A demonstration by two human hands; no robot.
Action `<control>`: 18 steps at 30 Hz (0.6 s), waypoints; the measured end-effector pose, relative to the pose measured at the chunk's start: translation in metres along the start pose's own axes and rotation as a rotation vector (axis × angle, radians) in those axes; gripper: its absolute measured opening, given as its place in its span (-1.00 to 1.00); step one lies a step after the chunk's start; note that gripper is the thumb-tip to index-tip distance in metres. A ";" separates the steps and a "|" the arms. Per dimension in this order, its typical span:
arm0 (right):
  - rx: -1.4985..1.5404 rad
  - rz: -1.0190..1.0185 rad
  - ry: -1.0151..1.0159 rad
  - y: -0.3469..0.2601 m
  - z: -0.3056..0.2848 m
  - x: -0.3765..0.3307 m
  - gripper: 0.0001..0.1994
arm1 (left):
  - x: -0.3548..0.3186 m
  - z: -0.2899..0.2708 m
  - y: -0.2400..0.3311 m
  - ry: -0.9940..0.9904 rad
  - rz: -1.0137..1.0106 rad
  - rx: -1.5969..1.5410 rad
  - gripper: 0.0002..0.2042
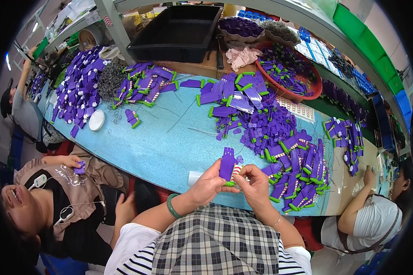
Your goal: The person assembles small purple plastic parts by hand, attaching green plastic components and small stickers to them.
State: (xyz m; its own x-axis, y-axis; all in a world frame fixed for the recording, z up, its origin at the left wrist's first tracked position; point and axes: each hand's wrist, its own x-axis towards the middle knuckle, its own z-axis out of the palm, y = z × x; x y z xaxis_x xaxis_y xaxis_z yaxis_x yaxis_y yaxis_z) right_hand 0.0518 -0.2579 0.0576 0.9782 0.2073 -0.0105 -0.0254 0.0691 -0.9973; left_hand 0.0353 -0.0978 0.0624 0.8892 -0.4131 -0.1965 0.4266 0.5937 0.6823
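Over the table's near edge, my left hand grips a flat purple plastic part with a green end at its bottom. A red-and-white striped sticker shows along its right side. My right hand is closed, thumb and finger pinching at that striped side; the exact contact is hidden by the fingertips. Just right of my hands lies a heap of purple parts with green ends and striped stickers. Behind it is a pile of small purple pieces.
More purple parts and grey metal bits lie at the back left, near a white lid. A red basin, sticker sheet and black tray stand at the back. Co-workers sit left and right.
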 end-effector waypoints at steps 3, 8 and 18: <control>-0.014 -0.033 -0.002 0.002 0.000 -0.001 -0.90 | -0.002 0.004 0.002 0.021 0.011 0.091 -0.52; 0.005 0.024 0.023 0.003 -0.001 -0.004 -0.89 | 0.000 0.004 -0.005 0.009 0.054 0.290 -0.64; -0.450 -0.427 0.128 -0.009 -0.001 0.000 -0.82 | -0.002 0.004 -0.013 -0.053 0.140 0.275 -0.72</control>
State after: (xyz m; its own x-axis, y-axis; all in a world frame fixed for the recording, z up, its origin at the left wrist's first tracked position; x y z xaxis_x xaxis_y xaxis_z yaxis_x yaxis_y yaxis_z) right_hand 0.0525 -0.2592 0.0663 0.9005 0.1323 0.4142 0.4346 -0.3032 -0.8480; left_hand 0.0276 -0.1076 0.0570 0.9231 -0.3805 -0.0552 0.2335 0.4408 0.8667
